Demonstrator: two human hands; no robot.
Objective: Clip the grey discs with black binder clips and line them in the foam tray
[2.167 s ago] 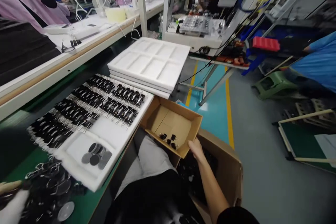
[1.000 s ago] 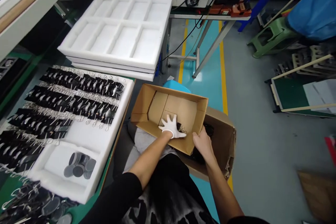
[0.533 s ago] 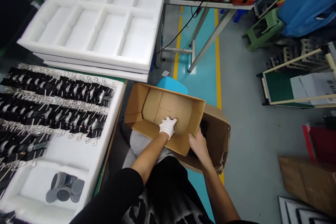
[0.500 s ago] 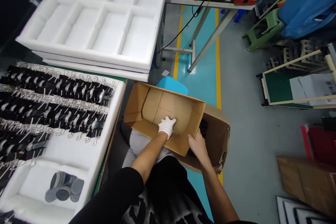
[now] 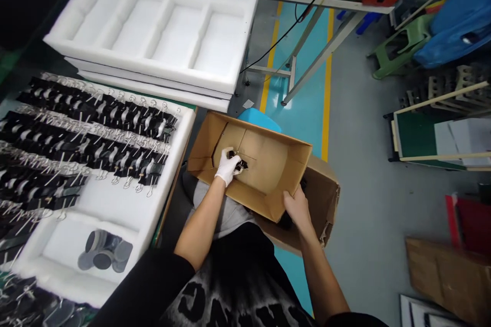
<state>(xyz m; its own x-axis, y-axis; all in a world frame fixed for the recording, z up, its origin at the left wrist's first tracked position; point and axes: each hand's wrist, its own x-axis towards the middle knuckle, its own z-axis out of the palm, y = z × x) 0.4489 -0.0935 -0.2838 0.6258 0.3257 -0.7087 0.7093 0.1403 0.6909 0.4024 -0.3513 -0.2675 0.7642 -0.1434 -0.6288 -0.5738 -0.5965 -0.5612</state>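
Note:
My left hand [image 5: 228, 166], in a white glove, is inside a cardboard box [image 5: 268, 158] and closed around black binder clips [image 5: 241, 164]; their exact number is hidden by the fingers. My right hand [image 5: 298, 208] is bare and grips the near right corner of the same box, which tilts toward me over my lap. Under it on the right stands a second, larger cardboard box [image 5: 326, 199] with dark contents barely visible. To my left, rows of black clipped parts [image 5: 126, 158] with silver wire handles lie in a white foam tray [image 5: 184, 127].
Grey discs [image 5: 105, 250] fill part of a foam compartment at lower left. Stacked white foam trays [image 5: 161, 56] rise beyond it. A blue stool top [image 5: 261, 119] shows behind the box. A metal-legged table [image 5: 318, 56], green stool [image 5: 402, 46] and cart [image 5: 418, 138] stand farther off.
My left hand has moved left within the box; its fingers, spread before, now close on black binder clips. My right hand keeps its grip on the box corner. The camera view has shifted slightly.

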